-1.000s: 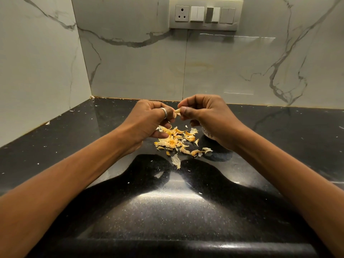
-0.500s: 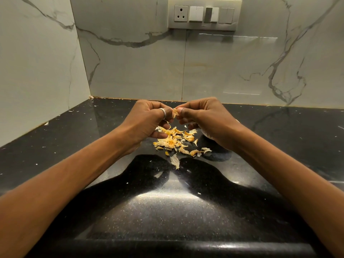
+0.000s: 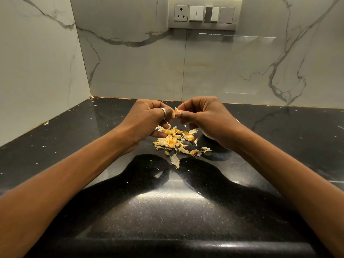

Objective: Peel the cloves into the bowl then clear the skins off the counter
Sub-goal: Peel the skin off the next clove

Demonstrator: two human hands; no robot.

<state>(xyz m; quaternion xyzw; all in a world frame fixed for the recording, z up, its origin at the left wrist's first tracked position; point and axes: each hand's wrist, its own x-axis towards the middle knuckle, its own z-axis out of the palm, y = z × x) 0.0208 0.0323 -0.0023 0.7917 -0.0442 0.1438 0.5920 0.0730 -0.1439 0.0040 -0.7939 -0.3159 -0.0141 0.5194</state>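
Above the black counter [image 3: 93, 146] my left hand [image 3: 147, 121], with a ring on one finger, and my right hand [image 3: 204, 118] meet fingertip to fingertip. Between them they pinch a small garlic clove [image 3: 175, 113] with pale yellowish skin on it. A heap of loose orange-yellow skins [image 3: 175, 140] lies on the counter straight below the hands. The bowl [image 3: 205, 134] shows only as a thin white edge behind my right wrist; the rest of it is hidden.
Marble-look walls close the counter at the back and the left, forming a corner. A socket and switch plate [image 3: 203, 13] is set in the back wall. Tiny skin flecks [image 3: 46, 122] lie scattered along the left wall edge. The counter's front edge runs along the bottom.
Both hands have stayed over the skin heap, their fingertips shifting slightly on the clove. The heap looks the same.
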